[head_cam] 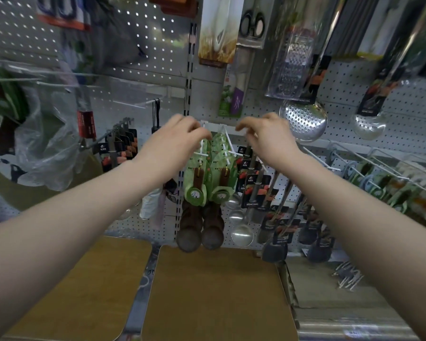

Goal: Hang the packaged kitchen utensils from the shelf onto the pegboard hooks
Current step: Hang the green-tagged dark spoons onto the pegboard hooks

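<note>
Two dark wooden ladles in green card packaging hang side by side from white pegboard hooks (228,141) at the middle of the view, their long axes vertical, card tops at the hooks and round brown bowls pointing down just above the shelf. The left ladle (194,198) and the right ladle (218,193) almost touch; each green card carries a round white logo low on the handle and small red lettering higher up, too blurred to read. The left hand (172,141) reaches to the top of the left card, its fingers (202,132) curled and pinched at the hook and card edge; whether they actually grip the card cannot be told. The right hand (268,139) is raised just right of the hooks, its fingers (244,126) bent and loosely pinched near the hook bar, holding nothing that can be made out. To the right hang steel ladles (242,232) on black cards, one reading "HONG JAYU". Higher on the pegboard (403,104) hang a perforated skimmer (304,119) and a grater (290,67). Two wooden cutting boards (217,296) lie on the shelf (342,326) below.
</note>
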`<state>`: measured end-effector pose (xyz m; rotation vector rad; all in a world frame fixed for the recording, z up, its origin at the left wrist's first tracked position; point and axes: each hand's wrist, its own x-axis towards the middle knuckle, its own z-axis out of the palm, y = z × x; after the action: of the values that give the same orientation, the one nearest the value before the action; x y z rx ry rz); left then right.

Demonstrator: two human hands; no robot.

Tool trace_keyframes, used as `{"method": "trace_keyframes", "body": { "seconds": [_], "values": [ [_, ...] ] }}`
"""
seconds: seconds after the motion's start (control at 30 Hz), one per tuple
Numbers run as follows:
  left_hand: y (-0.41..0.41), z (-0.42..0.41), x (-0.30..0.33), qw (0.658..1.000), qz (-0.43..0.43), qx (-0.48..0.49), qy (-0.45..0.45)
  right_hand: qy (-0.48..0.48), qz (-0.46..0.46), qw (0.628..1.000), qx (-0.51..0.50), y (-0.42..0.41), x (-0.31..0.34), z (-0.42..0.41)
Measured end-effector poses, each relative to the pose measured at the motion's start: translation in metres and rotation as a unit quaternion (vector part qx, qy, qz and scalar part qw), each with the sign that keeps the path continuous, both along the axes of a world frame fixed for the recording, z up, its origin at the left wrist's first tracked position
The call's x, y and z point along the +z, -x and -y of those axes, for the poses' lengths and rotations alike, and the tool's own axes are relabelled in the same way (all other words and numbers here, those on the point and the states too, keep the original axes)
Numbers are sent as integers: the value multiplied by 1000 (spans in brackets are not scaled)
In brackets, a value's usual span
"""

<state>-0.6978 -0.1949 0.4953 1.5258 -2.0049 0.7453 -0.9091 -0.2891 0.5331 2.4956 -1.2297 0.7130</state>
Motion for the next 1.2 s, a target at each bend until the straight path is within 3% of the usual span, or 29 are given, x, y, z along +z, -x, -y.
{"method": "trace_keyframes", "body": {
  "seconds": [0.13, 0.2, 0.3, 0.43, 0.67, 1.0, 1.1, 1.2],
  "values": [
    [9, 27, 24, 987, 86, 70, -116, -177, -75, 981, 27, -22, 17, 17],
    [9, 38, 27, 973, 106, 90, -187, -218, -124, 968, 28, -33, 16, 20],
    [5, 48, 23, 960, 107, 91, -244, -273, -188, 943, 20, -43, 9, 24],
    [-1, 57, 11, 958, 67, 79, -267, -327, -171, 929, 30, -41, 8, 27],
    [2, 62, -1, 968, 22, 86, -235, -354, -115, 928, 34, -41, 5, 33],
    [10, 54, -1, 969, 60, 138, -193, -339, -104, 933, 54, -36, 4, 41],
    [5, 57, 0, 968, 62, 120, -211, -268, -41, 961, 47, -27, 9, 54],
    [-3, 58, 9, 954, 45, 98, -279, -262, -60, 962, 46, -23, 15, 66]
  ]
}}
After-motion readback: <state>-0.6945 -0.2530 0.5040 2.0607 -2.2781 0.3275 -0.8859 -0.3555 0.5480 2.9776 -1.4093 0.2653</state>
